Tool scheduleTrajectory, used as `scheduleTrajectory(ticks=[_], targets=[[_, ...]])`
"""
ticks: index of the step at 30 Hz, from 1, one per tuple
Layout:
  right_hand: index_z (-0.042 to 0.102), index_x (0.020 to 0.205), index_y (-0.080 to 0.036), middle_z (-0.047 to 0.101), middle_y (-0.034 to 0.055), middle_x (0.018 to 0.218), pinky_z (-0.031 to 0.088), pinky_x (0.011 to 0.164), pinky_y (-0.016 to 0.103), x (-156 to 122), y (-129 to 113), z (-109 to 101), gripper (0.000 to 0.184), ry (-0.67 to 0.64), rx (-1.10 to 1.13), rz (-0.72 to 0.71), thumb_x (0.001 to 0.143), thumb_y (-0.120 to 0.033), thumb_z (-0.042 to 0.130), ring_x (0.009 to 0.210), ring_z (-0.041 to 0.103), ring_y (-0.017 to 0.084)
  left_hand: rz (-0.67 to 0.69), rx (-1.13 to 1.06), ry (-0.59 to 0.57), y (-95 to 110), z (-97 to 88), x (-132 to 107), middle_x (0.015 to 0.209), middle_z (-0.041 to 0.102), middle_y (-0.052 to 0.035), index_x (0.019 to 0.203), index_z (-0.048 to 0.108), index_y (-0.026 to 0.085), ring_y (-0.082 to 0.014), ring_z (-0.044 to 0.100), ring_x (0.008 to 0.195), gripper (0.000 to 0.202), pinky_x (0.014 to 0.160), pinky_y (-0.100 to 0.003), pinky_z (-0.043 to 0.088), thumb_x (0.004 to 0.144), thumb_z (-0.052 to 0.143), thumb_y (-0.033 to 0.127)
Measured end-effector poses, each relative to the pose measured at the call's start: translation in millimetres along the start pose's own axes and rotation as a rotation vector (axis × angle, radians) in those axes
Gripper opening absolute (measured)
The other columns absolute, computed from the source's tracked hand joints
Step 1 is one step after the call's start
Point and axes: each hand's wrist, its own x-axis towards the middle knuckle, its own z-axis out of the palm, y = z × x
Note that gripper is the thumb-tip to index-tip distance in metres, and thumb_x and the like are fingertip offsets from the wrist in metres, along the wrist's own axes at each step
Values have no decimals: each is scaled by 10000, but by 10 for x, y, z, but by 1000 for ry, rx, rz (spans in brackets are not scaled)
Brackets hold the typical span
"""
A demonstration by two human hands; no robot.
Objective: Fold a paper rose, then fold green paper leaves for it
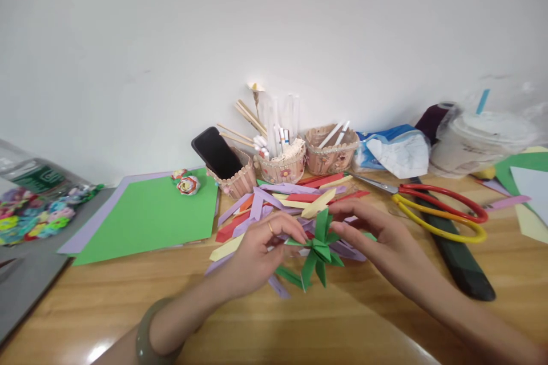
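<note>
A green folded-paper star [320, 250] with several pointed arms is held up between my hands, just above the table. My left hand [268, 245], with a ring and a bangle on the wrist, pinches one of its left arms between thumb and fingertips. On the other side my right hand [370, 234] has its thumb and fingers closed at the upper right arms of the star. Behind and below lies a loose pile of folded paper strips [257, 211] in purple, red, yellow and green, partly hidden by my hands.
Scissors [440, 211] with red and yellow handles rest over a black case [462, 268] at right. Green paper sheets [154, 211] lie left. Along the wall stand small baskets [280, 171], one holding a phone [216, 151], and a lidded cup [475, 142].
</note>
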Motion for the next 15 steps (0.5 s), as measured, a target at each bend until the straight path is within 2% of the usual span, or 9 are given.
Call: scheduleTrajectory(ticks=[4, 7, 10, 12, 15], targets=[[582, 936, -200, 629, 38, 832, 519, 610, 286, -8, 19, 28, 233, -31, 72, -3, 761, -354, 586, 726, 613, 166, 2, -31, -35, -11, 5, -9, 850, 601, -48, 782, 571, 164, -142, 563, 813, 91, 706, -273, 459, 761, 564, 75], [570, 975, -203, 613, 53, 925, 534, 625, 273, -24, 45, 50, 218, -45, 119, -55, 786, -311, 573, 768, 617, 157, 82, 24, -90, -1, -1, -13, 865, 604, -50, 769, 561, 167, -139, 569, 826, 67, 748, -290, 459, 773, 563, 100], [591, 976, -222, 613, 52, 976, 531, 706, 277, -47, 42, 57, 172, -15, 41, -194, 812, -260, 559, 856, 609, 160, 128, 120, -148, 9, -12, -26, 901, 599, -41, 773, 557, 180, -139, 567, 870, 130, 797, -303, 447, 771, 525, 53], [604, 974, -229, 627, 50, 954, 523, 746, 282, -66, 23, 54, 164, -1, -65, -295, 818, -213, 557, 893, 607, 165, 86, 127, -157, 21, -27, -35, 923, 586, -44, 812, 565, 188, -151, 560, 893, 158, 815, -317, 444, 768, 496, 53], [598, 1004, -230, 642, 55, 946, 530, 739, 273, -98, -6, 55, 207, 33, -187, -427, 820, -154, 545, 887, 620, 163, 19, 5, -143, 59, -48, -42, 964, 583, -71, 916, 581, 181, -192, 553, 934, 155, 830, -345, 447, 789, 492, 183]])
